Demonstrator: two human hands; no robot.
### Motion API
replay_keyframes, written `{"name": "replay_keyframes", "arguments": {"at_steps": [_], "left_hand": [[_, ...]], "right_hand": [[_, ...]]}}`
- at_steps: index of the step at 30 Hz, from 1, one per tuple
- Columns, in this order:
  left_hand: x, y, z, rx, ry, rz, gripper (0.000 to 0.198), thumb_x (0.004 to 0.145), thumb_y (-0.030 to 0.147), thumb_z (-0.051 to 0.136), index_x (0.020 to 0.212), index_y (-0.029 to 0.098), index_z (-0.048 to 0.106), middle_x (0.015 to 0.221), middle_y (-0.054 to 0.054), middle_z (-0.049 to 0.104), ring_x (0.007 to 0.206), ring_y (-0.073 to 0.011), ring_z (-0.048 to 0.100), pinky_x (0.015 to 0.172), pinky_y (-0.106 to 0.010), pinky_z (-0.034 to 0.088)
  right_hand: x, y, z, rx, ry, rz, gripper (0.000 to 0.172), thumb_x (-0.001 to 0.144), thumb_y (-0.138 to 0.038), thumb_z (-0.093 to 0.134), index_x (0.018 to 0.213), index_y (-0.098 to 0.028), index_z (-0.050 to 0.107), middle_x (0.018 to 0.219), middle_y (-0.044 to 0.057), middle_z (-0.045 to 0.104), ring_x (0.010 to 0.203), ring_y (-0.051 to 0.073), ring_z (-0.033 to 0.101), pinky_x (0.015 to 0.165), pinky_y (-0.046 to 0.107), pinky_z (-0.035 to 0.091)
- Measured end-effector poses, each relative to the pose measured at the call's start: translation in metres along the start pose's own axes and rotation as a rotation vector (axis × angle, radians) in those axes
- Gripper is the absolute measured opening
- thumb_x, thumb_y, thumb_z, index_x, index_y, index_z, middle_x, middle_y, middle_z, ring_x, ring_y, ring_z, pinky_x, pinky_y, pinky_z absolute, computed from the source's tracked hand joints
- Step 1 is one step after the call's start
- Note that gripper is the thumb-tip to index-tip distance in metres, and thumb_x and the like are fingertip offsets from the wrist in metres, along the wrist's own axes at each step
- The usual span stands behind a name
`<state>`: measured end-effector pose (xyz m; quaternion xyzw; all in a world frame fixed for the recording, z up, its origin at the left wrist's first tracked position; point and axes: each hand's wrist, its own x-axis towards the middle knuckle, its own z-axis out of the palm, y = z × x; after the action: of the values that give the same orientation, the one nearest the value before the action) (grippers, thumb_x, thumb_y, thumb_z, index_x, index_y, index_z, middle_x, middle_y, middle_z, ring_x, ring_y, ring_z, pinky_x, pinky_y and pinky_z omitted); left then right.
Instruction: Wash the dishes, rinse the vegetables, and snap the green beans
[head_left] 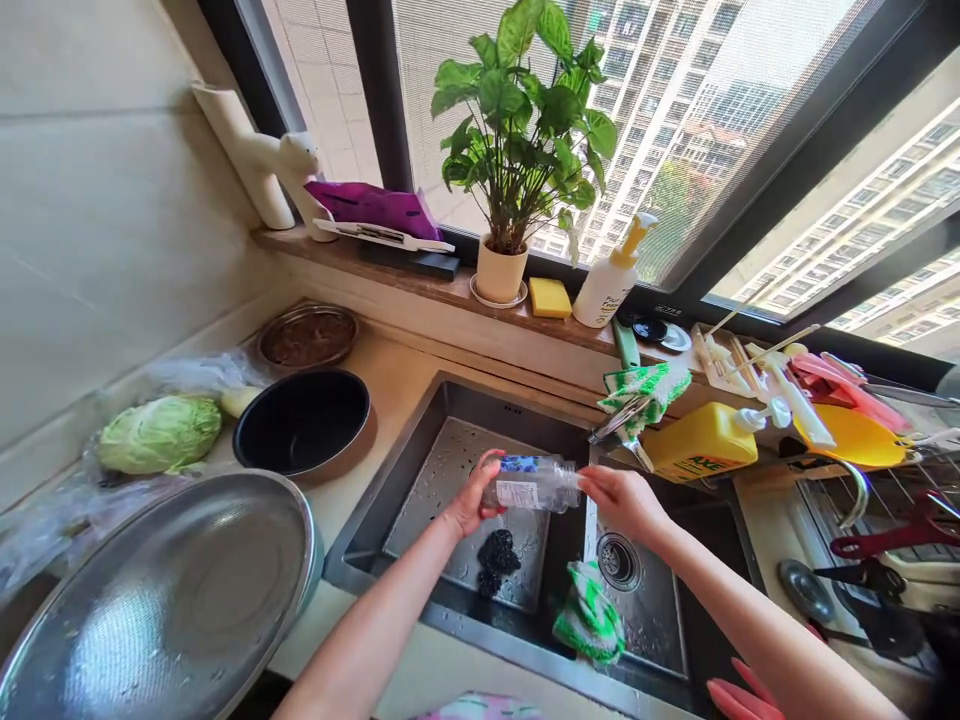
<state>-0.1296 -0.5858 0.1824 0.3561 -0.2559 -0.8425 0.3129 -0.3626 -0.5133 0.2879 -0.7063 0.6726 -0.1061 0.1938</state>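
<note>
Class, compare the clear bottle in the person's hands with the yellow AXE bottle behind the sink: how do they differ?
The clear bottle is see-through; the yellow AXE bottle is opaque. The clear bottle has a threaded neck, the AXE bottle a pump top. The clear bottle lies sideways above the sink, left hand around it, right hand at its mouth; no hand touches the AXE bottle. Both carry printing.

The bottom edge crops the wide, round, silvery metal pan (176,600), and the clear, cylindrical plastic bottle (553,497) bears illegibly small label print (518,495).
</note>
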Motion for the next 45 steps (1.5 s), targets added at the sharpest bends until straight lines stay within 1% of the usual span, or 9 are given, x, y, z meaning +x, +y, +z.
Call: {"name": "replay_keyframes", "arguments": {"at_steps": [4,12,18,21,26,31,35,41,45], "left_hand": [[-0.001,0.002,-0.01,0.056,0.019,0.032,0.043,0.073,0.044,0.062,0.112,0.027,0.05,0.08,0.0,0.061,0.049,-0.0076,0.052,0.036,-0.012,0.024],[-0.003,-0.001,-0.016,0.02,0.056,0.095,0.044,0.073,0.045,0.061,0.111,0.028,0.049,0.085,0.0,0.061,0.054,-0.01,0.054,0.035,-0.013,0.026],[-0.01,0.001,-0.007,-0.013,0.033,0.049,0.043,0.074,0.047,0.058,0.113,0.029,0.048,0.093,0.0,0.061,0.064,-0.0126,0.058,0.046,-0.018,0.04],[-0.016,0.005,-0.003,0.066,0.007,0.077,0.045,0.074,0.041,0.06,0.115,0.029,0.047,0.091,0.0,0.061,0.064,-0.0124,0.058,0.047,-0.017,0.039],[-0.017,0.001,-0.002,0.024,-0.082,0.046,0.051,0.072,0.042,0.059,0.118,0.025,0.048,0.083,-0.001,0.062,0.051,-0.0097,0.053,0.038,-0.015,0.029],[-0.016,-0.001,-0.004,0.022,-0.11,-0.147,0.06,0.073,0.064,0.051,0.117,0.024,0.048,0.088,-0.007,0.064,0.057,-0.0171,0.061,0.033,-0.015,0.026],[-0.02,0.007,-0.01,0.075,-0.102,-0.035,0.043,0.076,0.054,0.055,0.11,0.027,0.048,0.085,-0.001,0.062,0.055,-0.013,0.059,0.036,-0.016,0.035],[-0.027,0.0,-0.018,0.062,-0.307,-0.058,0.062,0.07,0.04,0.064,0.126,0.026,0.039,0.11,-0.008,0.057,0.089,-0.0216,0.062,0.069,-0.03,0.05],[-0.028,0.009,-0.022,0.272,-0.362,-0.097,0.059,0.074,0.044,0.06,0.126,0.031,0.035,0.112,-0.007,0.053,0.077,-0.0183,0.061,0.052,-0.023,0.046]], "right_hand": [[-0.009,-0.007,-0.014,-0.118,-0.186,-0.182,0.034,0.09,-0.036,0.036,0.078,-0.022,0.065,0.062,0.002,0.065,0.056,0.013,0.057,0.053,0.023,0.032],[-0.003,-0.004,-0.052,-0.198,-0.16,-0.176,0.028,0.086,-0.033,0.043,0.078,-0.022,0.067,0.061,0.002,0.064,0.054,0.014,0.054,0.053,0.024,0.03],[0.0,-0.004,-0.022,0.19,-0.063,-0.061,0.035,0.089,-0.038,0.037,0.089,-0.018,0.066,0.068,0.002,0.065,0.059,0.013,0.054,0.054,0.022,0.034],[-0.003,-0.005,-0.004,0.032,-0.002,-0.004,0.032,0.088,-0.036,0.039,0.085,-0.019,0.066,0.069,0.003,0.066,0.06,0.014,0.055,0.055,0.023,0.032],[-0.011,-0.024,0.0,0.005,-0.23,-0.216,0.024,0.085,-0.025,0.042,0.07,-0.018,0.059,0.057,0.0,0.058,0.051,0.01,0.048,0.05,0.022,0.028],[-0.001,-0.032,0.008,-0.095,-0.118,-0.057,0.022,0.085,-0.019,0.04,0.082,-0.018,0.062,0.072,0.004,0.064,0.062,0.013,0.055,0.054,0.022,0.03],[-0.006,-0.03,0.01,-0.204,-0.197,-0.014,0.02,0.082,-0.017,0.043,0.081,-0.019,0.063,0.067,0.004,0.062,0.057,0.014,0.054,0.053,0.024,0.028],[-0.016,-0.014,0.005,0.617,-0.33,-0.044,0.026,0.082,-0.035,0.047,0.079,-0.016,0.064,0.054,-0.003,0.044,0.05,0.008,0.034,0.047,0.021,0.024],[-0.018,-0.003,0.023,1.0,-0.21,0.242,0.043,0.074,-0.052,0.054,0.086,-0.012,0.064,0.051,-0.006,0.036,0.047,0.007,0.028,0.043,0.021,0.019]]}}
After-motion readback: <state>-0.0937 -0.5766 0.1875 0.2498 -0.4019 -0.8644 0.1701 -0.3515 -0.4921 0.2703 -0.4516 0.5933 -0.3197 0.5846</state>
